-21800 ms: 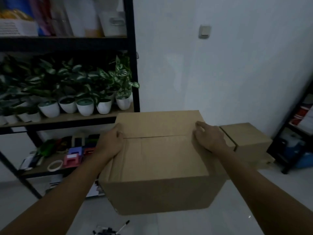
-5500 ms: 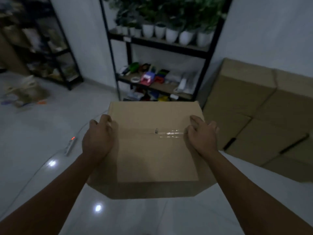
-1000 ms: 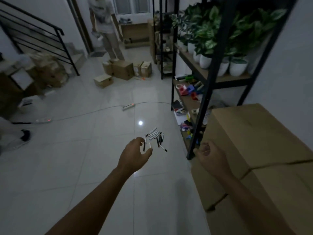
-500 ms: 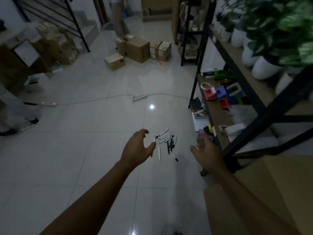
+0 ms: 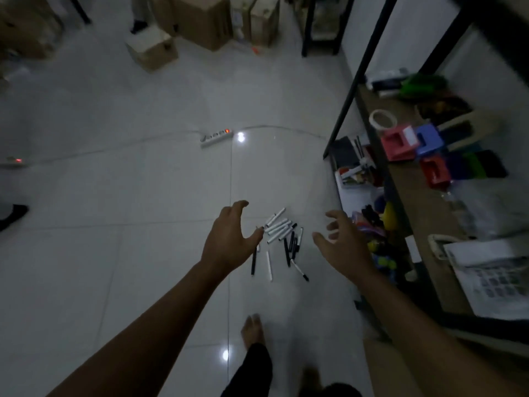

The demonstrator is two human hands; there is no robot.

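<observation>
Several black and white marker pens (image 5: 282,233) lie scattered in a small heap on the glossy white tiled floor. My left hand (image 5: 229,239) hovers just left of the heap, fingers spread and loosely bent, holding nothing. On the other side of the pens my right hand (image 5: 342,243) reaches out, fingers also spread and empty. Both hands are above the floor and apart from the pens. My bare foot (image 5: 252,329) stands on the tiles below the heap.
A black metal shelf rack (image 5: 346,101) stands at the right, its low board holding coloured tape dispensers (image 5: 412,141), a tape roll (image 5: 382,119) and papers (image 5: 498,282). A power strip (image 5: 216,136) with cable crosses the floor ahead. Cardboard boxes (image 5: 151,48) sit further back.
The view has tilted down and moved closer to the pens. Both hands have spread wider on either side of the heap. My foot has come into view.
</observation>
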